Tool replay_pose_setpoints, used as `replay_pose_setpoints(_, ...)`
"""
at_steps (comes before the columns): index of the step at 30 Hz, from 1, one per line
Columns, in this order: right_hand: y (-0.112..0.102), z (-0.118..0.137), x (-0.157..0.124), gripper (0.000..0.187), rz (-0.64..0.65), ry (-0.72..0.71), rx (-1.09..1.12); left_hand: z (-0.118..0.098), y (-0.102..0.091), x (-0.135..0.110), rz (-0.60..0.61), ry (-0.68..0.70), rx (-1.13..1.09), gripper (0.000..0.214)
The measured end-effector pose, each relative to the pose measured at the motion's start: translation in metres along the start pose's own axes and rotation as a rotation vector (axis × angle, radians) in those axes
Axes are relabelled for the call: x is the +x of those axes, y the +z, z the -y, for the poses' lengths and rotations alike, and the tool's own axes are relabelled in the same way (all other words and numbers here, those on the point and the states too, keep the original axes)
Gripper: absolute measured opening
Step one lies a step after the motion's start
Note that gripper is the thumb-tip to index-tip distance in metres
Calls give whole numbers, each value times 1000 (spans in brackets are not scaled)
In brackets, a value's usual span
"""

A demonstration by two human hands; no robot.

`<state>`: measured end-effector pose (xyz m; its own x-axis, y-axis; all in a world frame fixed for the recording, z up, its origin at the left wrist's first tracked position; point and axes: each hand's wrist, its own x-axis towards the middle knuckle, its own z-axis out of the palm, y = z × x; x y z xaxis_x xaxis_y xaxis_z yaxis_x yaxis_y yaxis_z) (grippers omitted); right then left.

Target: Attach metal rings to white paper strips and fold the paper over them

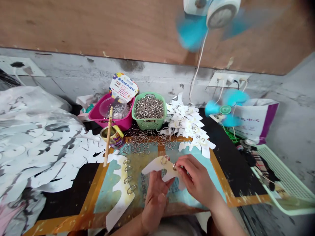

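Observation:
My left hand (pixel 156 196) holds a white scalloped cut-out piece (pixel 155 164) from below, its upper edge stained yellowish. One metal ring (pixel 164 159) stands on that edge. At the piece's right part, my right hand (pixel 197 178) pinches another metal ring (pixel 175 166) against the edge between thumb and fingers. To the left lies a similar white cut-out (pixel 121 196) with several rings along its yellowed edge. Loose metal rings (pixel 142 142) are scattered on the table beyond my hands.
A green basket (pixel 149 124) full of rings stands beside a pink basket (pixel 128 122). A stick (pixel 108 137) rests across a small tin (pixel 115 142). White cut-outs pile at left (pixel 56 147) and back right (pixel 189 124). A small fan (pixel 225 109) spins at right, near a pale green tray (pixel 287 177).

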<state>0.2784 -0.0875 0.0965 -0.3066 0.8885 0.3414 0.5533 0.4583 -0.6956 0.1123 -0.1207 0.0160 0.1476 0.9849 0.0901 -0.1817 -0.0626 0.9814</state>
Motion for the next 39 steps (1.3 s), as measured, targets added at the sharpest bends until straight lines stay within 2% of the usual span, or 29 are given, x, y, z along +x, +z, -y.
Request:
replay_pose_setpoints(1,-1,-4,2,16,75,-12,-16,-3,-4,-1,-28,7,-54,54)
replay_pose_setpoints(3,6,-18,6,18,244,-34,-40,-7,-14,1,-196,24,-101,49)
replay_pose_setpoints(5,22,-38,7,20,377,-61,-78,-8,-25,6,-317,92,132,49)
replay_pose_setpoints(6,32,-47,5,20,396,-62,-112,-6,-31,9,-320,151,303,51)
replay_pose_setpoints(7,42,-56,3,19,386,-66,-156,-3,-35,14,-247,197,485,52)
replay_pose_setpoints(9,58,-69,-5,16,322,-51,-229,8,-40,24,19,255,737,47)
replay_pose_setpoints(11,68,-77,-13,15,267,-35,-256,21,-41,34,220,266,829,49)
replay_pose_setpoints(13,73,-82,-20,17,246,-23,-240,32,-39,43,297,234,846,53)
replay_pose_setpoints(18,82,-86,-38,21,175,9,-152,37,-37,54,298,117,814,45)
replay_pose_setpoints(20,82,-84,-44,21,161,10,-131,36,-38,54,298,115,843,38)
replay_pose_setpoints(24,69,-80,-48,14,190,21,-43,35,-41,50,346,217,941,23)
replay_pose_setpoints(27,60,-80,-42,32,205,48,18,33,-41,47,334,311,1023,19)
replay_pose_setpoints(29,58,-84,-38,37,237,0,-14,31,-41,46,318,376,1084,18)
replay_pose_setpoints(32,61,-93,-33,24,305,-117,-126,30,-41,46,362,441,1109,18)
replay_pose_setpoints(35,64,-100,-36,19,323,-212,-257,32,-43,47,445,419,1062,20)
replay_pose_setpoints(39,66,-97,-46,24,258,-293,-410,33,-44,47,471,389,1065,20)
